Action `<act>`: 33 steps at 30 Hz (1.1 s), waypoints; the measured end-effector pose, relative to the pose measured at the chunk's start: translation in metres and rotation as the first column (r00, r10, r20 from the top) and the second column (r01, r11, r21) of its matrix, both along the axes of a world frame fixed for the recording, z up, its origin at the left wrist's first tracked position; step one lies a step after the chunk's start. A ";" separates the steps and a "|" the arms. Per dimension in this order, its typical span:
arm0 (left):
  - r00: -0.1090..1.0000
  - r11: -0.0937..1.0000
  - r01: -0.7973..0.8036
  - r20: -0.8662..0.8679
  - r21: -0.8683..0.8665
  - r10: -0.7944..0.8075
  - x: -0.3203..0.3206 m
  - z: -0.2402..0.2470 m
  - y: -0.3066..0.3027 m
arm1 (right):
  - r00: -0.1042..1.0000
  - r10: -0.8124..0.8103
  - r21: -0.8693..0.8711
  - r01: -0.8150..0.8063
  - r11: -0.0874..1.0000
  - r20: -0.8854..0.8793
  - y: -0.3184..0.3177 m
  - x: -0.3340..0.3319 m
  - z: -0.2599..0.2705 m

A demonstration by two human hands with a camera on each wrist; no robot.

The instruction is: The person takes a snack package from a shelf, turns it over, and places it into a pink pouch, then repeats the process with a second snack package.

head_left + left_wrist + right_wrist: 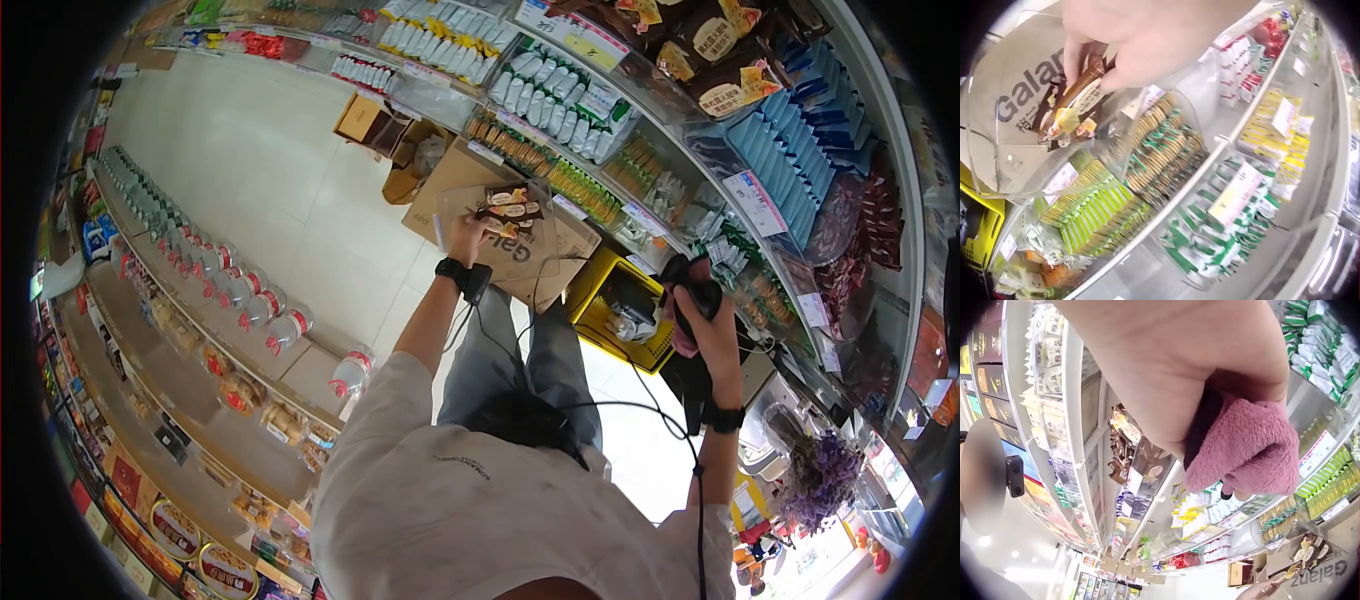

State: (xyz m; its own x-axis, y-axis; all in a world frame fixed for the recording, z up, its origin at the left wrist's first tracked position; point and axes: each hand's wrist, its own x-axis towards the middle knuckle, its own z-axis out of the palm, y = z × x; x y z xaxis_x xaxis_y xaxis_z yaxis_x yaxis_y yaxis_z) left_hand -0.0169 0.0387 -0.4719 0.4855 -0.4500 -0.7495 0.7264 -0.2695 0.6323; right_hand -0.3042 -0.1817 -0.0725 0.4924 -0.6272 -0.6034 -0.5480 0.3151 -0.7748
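Left hand pinches the packet; right hand, well apart, grips a cloth.
From the left in the head view: the left hand [468,240] has a flat brown glossy snack packet [1075,103] between thumb and fingers, and it's the nearer hand by far! The packet is over a clear plastic tray [1041,192], in front of a brown cardboard box printed "Galanz" [575,240]; in the left wrist view its long axis slants lower left, free end pointing away from the fingertips. Rightward, past a yellow plastic basket [655,355], the right hand [712,325] clutches a fuzzy pink cloth [1250,447], the packet lying off to its left.
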 end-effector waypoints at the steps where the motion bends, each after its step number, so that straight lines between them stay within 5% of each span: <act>1: 0.999 0.998 -0.048 0.019 0.050 0.048 -0.005 -0.026 0.001 | 1.000 -0.028 0.035 0.029 0.999 -0.011 0.000 -0.008 -0.003; 7: 0.996 0.999 0.005 0.085 0.039 -0.008 -0.015 -0.076 -0.016 | 0.988 -0.152 -0.009 0.152 0.988 -0.016 0.008 -0.055 -0.017; 8: 0.988 0.968 -0.084 0.149 0.238 0.049 -0.022 -0.110 -0.016 | 0.984 -0.180 -0.044 0.179 0.983 -0.015 0.010 -0.061 -0.016; 9: 0.666 0.914 0.361 0.636 0.183 -0.391 -0.013 -0.109 0.002 | 0.976 -0.209 0.011 0.210 0.978 -0.057 0.009 -0.069 -0.010; 10: -0.020 0.650 0.679 0.893 0.342 -0.449 -0.003 -0.109 0.022 | 0.983 -0.172 -0.072 0.167 0.983 -0.069 0.008 -0.079 -0.009; 11: 0.054 0.688 0.665 0.900 0.291 -0.433 -0.006 -0.118 0.021 | 0.983 -0.160 -0.168 0.143 0.975 -0.091 0.011 -0.090 -0.003; 12: 0.609 0.722 0.691 0.525 0.016 -0.595 -0.003 -0.079 0.001 | 0.983 -0.178 -0.132 0.171 0.976 -0.045 0.011 -0.094 0.015; 13: 0.916 0.919 0.393 -0.067 -0.042 -0.395 -0.001 -0.037 -0.021 | 0.978 -0.208 -0.104 0.207 0.973 0.007 0.009 -0.097 0.033; 14: 0.907 0.905 0.422 -0.041 0.059 -0.420 -0.005 0.024 -0.045 | 0.979 -0.193 -0.141 0.202 0.969 0.071 0.006 -0.106 0.050; 15: 0.914 0.914 0.405 0.025 -0.019 -0.404 -0.012 0.085 -0.061 | 0.961 -0.257 -0.164 0.270 0.949 0.100 0.001 -0.117 0.072; 17: 0.817 0.824 0.566 0.139 -0.006 -0.560 -0.008 0.143 -0.071 | 0.922 -0.339 -0.190 0.373 0.908 0.188 -0.002 -0.133 0.124; 21: 0.666 0.709 0.706 0.332 0.010 -0.668 -0.013 0.262 -0.084 | 0.803 -0.528 -0.524 0.587 0.617 0.278 -0.039 -0.197 0.175; 25: 0.592 0.696 0.712 0.451 0.097 -0.668 -0.012 0.321 -0.075 | 0.749 -0.625 -0.722 0.556 0.411 0.220 -0.127 -0.300 0.141; 27: 0.597 0.716 0.689 0.474 0.110 -0.647 -0.025 0.360 -0.070 | 0.773 -0.630 -0.880 0.347 0.323 0.074 -0.180 -0.351 0.098; 30: 0.601 0.725 0.677 0.472 0.128 -0.645 -0.030 0.382 -0.063 | 0.713 -0.680 -0.851 0.243 0.466 -0.169 -0.236 -0.363 0.065; 33: 0.592 0.745 0.655 0.529 0.125 -0.609 -0.035 0.406 -0.059 | 0.759 -0.567 -0.636 0.271 0.722 -0.321 -0.282 -0.369 0.026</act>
